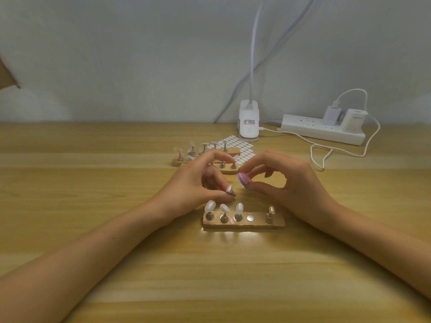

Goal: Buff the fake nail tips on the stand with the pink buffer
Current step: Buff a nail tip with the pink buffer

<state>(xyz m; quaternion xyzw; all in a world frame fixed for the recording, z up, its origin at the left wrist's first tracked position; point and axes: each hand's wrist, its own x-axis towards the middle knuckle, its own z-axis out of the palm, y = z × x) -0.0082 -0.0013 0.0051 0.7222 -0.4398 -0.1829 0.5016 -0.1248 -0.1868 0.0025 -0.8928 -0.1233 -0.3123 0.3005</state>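
For steady buffing, left hand (198,180) fingers pinch nail tip (229,189) clear of stand (277,223); right hand (296,183) fingers clamp pink buffer (243,178) just beside it.

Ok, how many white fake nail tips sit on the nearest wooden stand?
4 nail tips: three at the left end of the stand, one at its right end. The left hand pinches a fifth.

Soft, fairly even light fell from above, leaving a white patch of glare on the worktop (233,287) just in front of the stand (277,223) and only faint, diffuse shadows on the wood. The middle was reasonably sharp, while the wall (116,54) looked mottled and smeary. The wide lens bowed the worktop's far edge and softened the corners.
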